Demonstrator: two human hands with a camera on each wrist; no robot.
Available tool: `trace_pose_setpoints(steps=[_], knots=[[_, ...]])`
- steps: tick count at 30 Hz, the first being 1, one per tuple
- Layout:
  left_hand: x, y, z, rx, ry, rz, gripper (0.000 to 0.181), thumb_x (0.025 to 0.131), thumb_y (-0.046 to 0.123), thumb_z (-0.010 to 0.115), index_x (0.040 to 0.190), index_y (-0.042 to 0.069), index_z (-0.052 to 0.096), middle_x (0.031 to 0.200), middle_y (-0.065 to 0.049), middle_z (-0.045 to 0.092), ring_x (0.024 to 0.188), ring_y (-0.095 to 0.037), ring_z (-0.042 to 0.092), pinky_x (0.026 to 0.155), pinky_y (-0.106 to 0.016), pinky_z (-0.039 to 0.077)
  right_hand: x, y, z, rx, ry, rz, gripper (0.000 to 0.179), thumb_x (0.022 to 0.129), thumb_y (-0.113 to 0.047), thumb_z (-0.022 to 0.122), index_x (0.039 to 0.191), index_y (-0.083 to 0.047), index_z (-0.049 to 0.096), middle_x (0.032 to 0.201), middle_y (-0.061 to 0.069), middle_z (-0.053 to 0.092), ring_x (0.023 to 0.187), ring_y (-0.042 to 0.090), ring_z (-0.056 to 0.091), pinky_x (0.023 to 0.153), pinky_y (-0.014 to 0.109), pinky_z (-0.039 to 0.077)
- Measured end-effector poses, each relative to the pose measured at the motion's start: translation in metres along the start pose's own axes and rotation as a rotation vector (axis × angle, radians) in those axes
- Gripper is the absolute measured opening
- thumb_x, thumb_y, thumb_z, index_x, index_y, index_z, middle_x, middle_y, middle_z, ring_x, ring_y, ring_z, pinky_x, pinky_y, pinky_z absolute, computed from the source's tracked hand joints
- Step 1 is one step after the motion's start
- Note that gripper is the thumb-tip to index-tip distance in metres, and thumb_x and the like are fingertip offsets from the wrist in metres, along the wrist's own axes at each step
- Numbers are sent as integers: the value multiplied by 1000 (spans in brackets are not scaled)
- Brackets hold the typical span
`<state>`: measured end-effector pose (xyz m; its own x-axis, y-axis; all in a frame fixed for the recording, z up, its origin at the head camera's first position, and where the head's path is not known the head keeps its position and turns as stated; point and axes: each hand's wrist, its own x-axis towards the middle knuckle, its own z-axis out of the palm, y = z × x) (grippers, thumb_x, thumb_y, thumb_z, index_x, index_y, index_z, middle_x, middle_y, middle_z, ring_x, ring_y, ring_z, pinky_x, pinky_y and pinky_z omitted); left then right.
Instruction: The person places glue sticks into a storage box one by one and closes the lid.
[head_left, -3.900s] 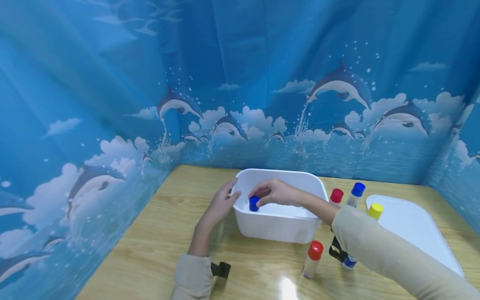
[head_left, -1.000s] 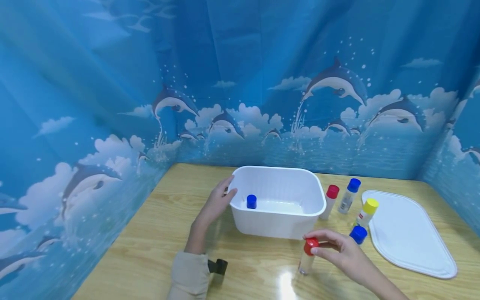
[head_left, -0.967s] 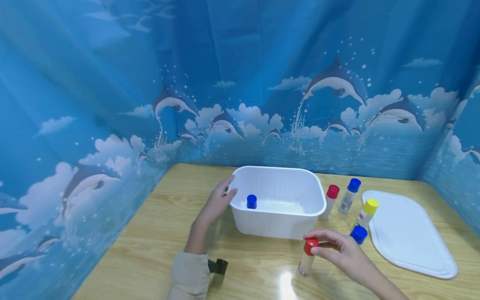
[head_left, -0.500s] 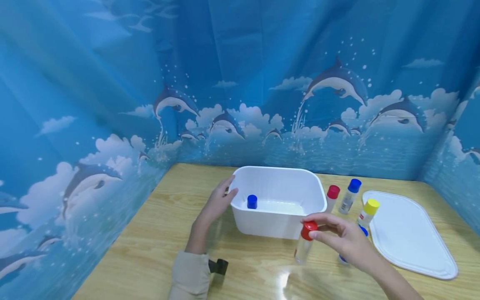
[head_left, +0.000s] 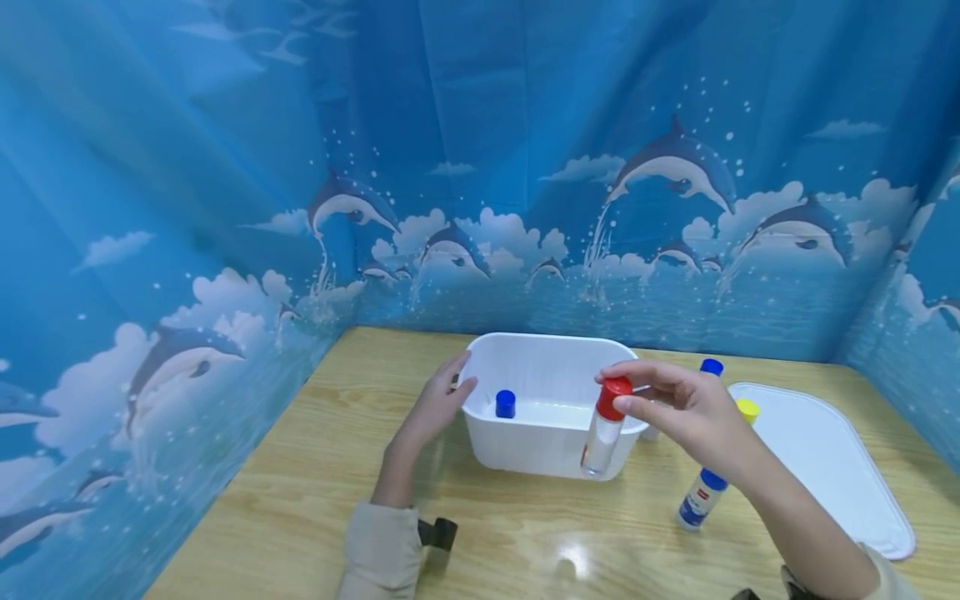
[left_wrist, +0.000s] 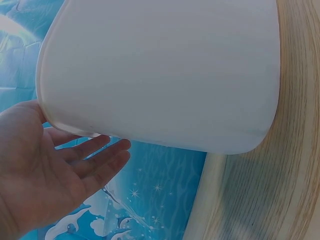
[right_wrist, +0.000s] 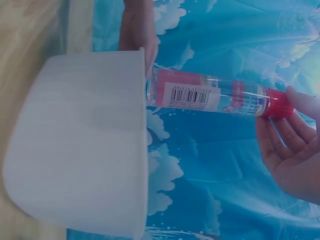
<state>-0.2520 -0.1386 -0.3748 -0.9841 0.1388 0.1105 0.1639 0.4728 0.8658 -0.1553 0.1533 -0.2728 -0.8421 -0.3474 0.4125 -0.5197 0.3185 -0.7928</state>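
Observation:
A white plastic bin (head_left: 525,450) stands on the wooden table. At its left end my left hand (head_left: 438,400) touches the rim, with fingers loosely extended; the left wrist view has the same hand (left_wrist: 55,170) beside the bin wall. My right hand (head_left: 693,408) pinches the red cap of a clear bottle (head_left: 600,446) between thumb and fingers. The bottle hangs tilted off the table, in front of the bin's right front wall. In the right wrist view a barcode label shows on the bottle (right_wrist: 200,95), its base near the rim. Inside the bin, at the left, is a blue-capped item (head_left: 506,404).
Right of the bin stand a blue-and-white bottle (head_left: 701,500), a blue cap (head_left: 712,367) and a yellow cap (head_left: 747,410), the latter two partly hidden by the right hand. A white lid (head_left: 832,475) lies flat at the right. A dolphin-print curtain (head_left: 480,167) hangs behind.
The right hand left the blue-capped item in the bin, took the red-capped bottle by its cap and raised it from the table toward the bin's rim. The left hand stays at the rim.

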Motion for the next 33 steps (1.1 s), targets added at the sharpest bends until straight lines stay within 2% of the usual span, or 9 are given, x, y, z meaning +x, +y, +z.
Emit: trace_pose_setpoints(steps=[4, 9, 15, 24, 33], knots=[[0, -1, 0, -1, 0, 5, 54, 97, 31, 45, 145, 13, 28, 145, -9, 30, 123, -27, 39, 95, -40, 41, 11, -8, -3, -35, 30, 29, 27, 88, -12, 62, 115, -5, 62, 111, 9, 62, 87, 15, 63, 72, 27, 54], [-1, -1, 1, -3, 0, -18, 54, 97, 33, 45, 145, 15, 28, 145, -8, 30, 124, -27, 39, 96, -41, 41, 25, -14, -4, -58, 53, 67, 31, 88, -19, 63, 117, -8, 61, 113, 8, 61, 91, 14, 62, 74, 24, 53], [-1, 1, 1, -7, 3, -18, 53, 97, 32, 45, 145, 14, 28, 145, -8, 30, 125, -27, 38, 97, -41, 40, 40, -14, 2, -47, 57, 59, 32, 88, -25, 64, 117, -10, 62, 114, 4, 61, 98, 15, 60, 79, 23, 51], [0, -1, 1, -10, 1, 2, 52, 98, 28, 45, 145, 13, 29, 145, -10, 31, 126, -28, 37, 97, -42, 39, 59, -1, 12, -89, 71, 55, 37, 87, -29, 63, 118, -10, 60, 113, 5, 61, 93, 15, 62, 77, 28, 52], [0, -1, 0, -6, 3, -3, 53, 97, 30, 45, 145, 14, 29, 145, -9, 31, 125, -27, 37, 97, -41, 40, 69, 16, 25, -36, 43, 76, 37, 87, -28, 64, 119, -9, 60, 109, 8, 63, 90, 18, 62, 78, 29, 52]])
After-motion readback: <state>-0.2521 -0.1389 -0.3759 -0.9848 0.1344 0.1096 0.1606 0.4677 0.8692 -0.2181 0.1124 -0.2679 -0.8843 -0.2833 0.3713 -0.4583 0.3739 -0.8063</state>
